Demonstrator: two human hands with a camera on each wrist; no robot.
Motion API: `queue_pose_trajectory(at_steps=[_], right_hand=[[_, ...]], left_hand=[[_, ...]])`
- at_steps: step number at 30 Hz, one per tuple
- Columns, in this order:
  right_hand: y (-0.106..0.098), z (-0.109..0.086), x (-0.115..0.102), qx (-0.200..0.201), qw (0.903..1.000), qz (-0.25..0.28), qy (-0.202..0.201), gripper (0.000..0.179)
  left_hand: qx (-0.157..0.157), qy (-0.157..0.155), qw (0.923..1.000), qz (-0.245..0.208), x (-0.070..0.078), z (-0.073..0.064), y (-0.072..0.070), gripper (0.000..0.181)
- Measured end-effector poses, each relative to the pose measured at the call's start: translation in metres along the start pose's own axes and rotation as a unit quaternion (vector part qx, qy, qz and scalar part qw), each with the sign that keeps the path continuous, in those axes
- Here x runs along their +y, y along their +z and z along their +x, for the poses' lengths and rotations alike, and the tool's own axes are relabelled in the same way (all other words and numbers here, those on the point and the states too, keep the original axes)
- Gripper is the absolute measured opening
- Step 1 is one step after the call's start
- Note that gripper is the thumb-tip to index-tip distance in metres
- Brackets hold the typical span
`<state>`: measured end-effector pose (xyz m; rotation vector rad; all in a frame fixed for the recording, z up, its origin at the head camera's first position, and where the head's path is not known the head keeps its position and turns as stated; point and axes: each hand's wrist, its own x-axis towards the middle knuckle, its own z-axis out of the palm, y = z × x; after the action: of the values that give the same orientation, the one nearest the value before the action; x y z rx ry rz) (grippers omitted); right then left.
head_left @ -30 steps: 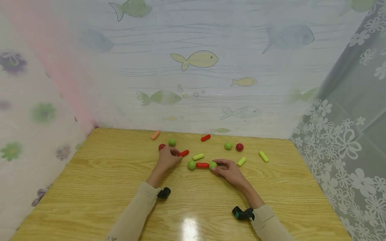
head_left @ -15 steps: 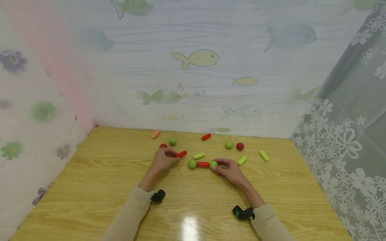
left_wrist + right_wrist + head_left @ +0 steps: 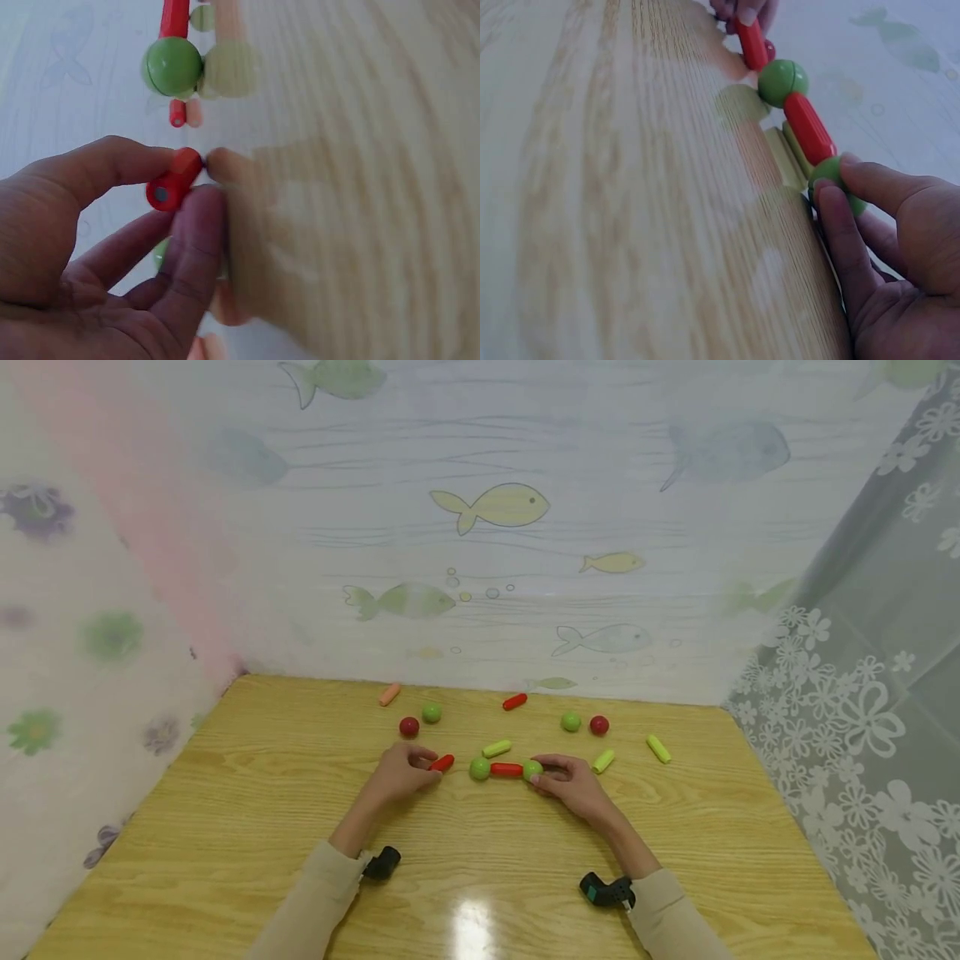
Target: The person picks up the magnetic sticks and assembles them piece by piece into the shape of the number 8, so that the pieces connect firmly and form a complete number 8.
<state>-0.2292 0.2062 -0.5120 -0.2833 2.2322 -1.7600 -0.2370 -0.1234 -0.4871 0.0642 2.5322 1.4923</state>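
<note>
Between the thumb and fingers of my left hand [image 3: 398, 776] is a short red rod [image 3: 177, 180]; a grey metallic disc shows on its near end in the left wrist view. My right hand [image 3: 573, 788] pinches a green ball [image 3: 829, 178] at the right end of a joined piece. That piece runs from this ball through a red rod [image 3: 506, 770] to a second green ball [image 3: 480, 768] on the left. A small gap separates the held red rod from the left green ball in the head view. Just behind the joined piece lies a yellow-green rod [image 3: 497, 749].
Behind my left hand sit a dark red ball [image 3: 409, 727], a green ball [image 3: 431, 713] and an orange rod [image 3: 389, 695]. Another red rod [image 3: 514, 702] lies near the wall. Farther right are a green ball [image 3: 571, 721], a red ball [image 3: 599, 725] and yellow-green rods [image 3: 658, 749].
My left hand has drawn the red rod toward me and slightly left, level with the joined piece, uncovering the dark red ball behind. My right hand keeps its pinch on the green ball.
</note>
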Motion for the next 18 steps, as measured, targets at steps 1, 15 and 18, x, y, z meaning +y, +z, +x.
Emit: queue_pose_trajectory(at_steps=[1,15,18], right_hand=[[0.0,0.0,0.0,0.001,1.0,0.0,0.0,0.049],[0.004,0.001,-0.003,0.008,1.0,-0.005,0.001,0.047],[0.003,0.002,-0.003,0.006,1.0,-0.004,0.005,0.046]], left_hand=[[-0.008,0.002,0.9998,0.02,0.002,-0.001,0.0,0.03],[-0.088,0.006,0.9955,0.033,0.017,-0.018,0.014,0.014],[-0.131,0.01,0.991,-0.025,0.016,-0.019,0.017,0.017]])
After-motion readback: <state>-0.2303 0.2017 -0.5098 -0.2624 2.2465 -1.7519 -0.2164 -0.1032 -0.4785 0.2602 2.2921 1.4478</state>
